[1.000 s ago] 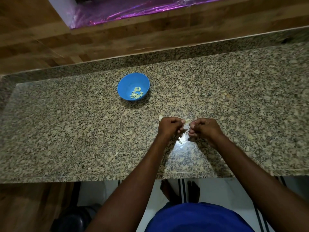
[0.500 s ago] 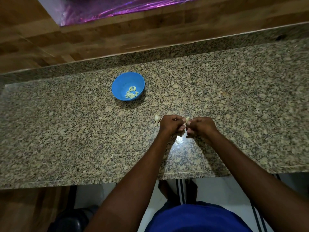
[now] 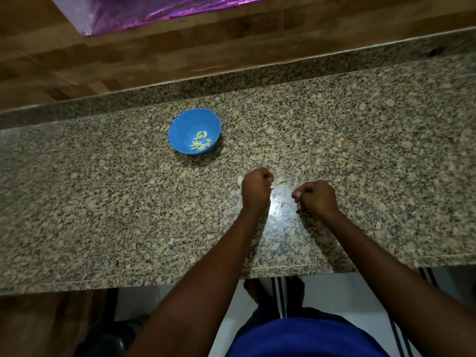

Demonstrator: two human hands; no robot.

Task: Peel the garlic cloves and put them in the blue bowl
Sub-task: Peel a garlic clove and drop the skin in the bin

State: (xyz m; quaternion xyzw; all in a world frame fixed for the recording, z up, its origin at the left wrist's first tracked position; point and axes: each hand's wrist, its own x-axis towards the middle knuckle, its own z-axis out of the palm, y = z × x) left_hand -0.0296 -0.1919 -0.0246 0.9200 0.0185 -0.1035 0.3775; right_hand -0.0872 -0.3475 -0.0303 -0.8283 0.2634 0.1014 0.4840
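Note:
A blue bowl (image 3: 184, 130) stands on the granite counter (image 3: 103, 202), left of centre toward the back, with several peeled garlic cloves (image 3: 201, 144) inside. My left hand (image 3: 256, 189) is curled, and a pale garlic clove (image 3: 272, 186) shows at its fingertips. A loose clove (image 3: 280, 181) lies just right of that hand, and another (image 3: 240, 180) peeks out at its left side. My right hand (image 3: 318, 198) hovers a short way to the right with curled fingers; nothing is visible between them.
Scraps of garlic skin (image 3: 279, 206) lie on the shiny patch of counter between my hands. A wooden wall panel (image 3: 154, 60) rises behind the counter. The counter's front edge (image 3: 180, 275) runs just below my forearms.
My hands were joined on the clove and have now pulled apart. The right hand moved right and slightly toward me; the left stayed put with the clove.

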